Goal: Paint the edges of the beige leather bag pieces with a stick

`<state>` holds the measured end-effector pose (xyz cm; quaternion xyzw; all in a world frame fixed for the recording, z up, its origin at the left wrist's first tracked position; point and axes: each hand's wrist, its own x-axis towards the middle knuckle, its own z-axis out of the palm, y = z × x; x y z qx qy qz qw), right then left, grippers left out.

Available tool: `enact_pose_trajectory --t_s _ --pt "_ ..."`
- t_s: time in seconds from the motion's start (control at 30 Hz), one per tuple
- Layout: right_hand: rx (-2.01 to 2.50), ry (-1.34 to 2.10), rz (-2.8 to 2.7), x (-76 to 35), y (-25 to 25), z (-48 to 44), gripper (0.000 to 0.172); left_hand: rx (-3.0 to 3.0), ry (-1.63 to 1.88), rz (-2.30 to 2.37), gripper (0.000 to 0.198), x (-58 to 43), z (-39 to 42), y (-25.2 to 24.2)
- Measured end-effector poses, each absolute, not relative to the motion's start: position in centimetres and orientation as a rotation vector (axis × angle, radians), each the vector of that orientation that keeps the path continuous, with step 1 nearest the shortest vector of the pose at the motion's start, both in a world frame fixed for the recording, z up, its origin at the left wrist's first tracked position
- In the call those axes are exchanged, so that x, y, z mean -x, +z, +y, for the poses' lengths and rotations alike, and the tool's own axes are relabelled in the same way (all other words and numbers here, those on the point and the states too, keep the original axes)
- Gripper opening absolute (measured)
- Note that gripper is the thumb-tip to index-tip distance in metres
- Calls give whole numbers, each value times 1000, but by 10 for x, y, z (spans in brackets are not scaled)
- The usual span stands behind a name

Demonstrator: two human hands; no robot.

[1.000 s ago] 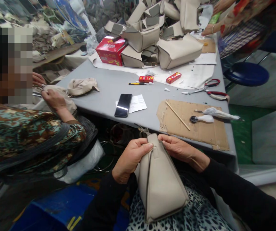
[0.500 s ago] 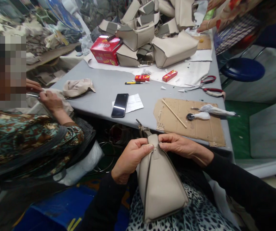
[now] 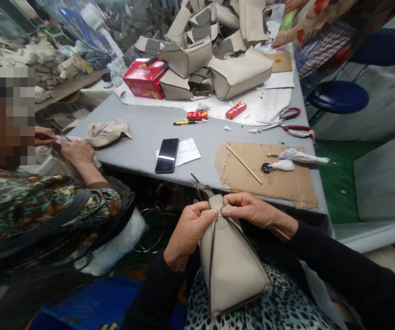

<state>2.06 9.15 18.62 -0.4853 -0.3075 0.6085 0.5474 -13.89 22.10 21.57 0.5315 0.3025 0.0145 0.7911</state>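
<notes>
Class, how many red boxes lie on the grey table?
3: large box by the bag pile, small box near the pen, second small box right of it. More may be hidden.

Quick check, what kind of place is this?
Probably a handbag workshop: the left hand and right hand pinch a beige bag, a pile of matching bag shells sits on the grey table, scissors nearby.

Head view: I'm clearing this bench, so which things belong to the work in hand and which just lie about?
In hand: beige bag, pinched at its top by left hand and right hand.

Lying about: phone, paper slip, cardboard sheet, wooden stick, scissors, pen, red box.
</notes>
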Motion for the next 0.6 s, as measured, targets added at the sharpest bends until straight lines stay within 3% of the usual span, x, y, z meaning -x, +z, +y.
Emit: enact_pose_trajectory --t_s 0.23,0.6 --pt "1303 1355 -829 -17 188 87 46 -1171 25 683 40 140 217 207" --pt "1320 1242 -641 13 178 80 32 -1406 -99 683 37 149 226 210"
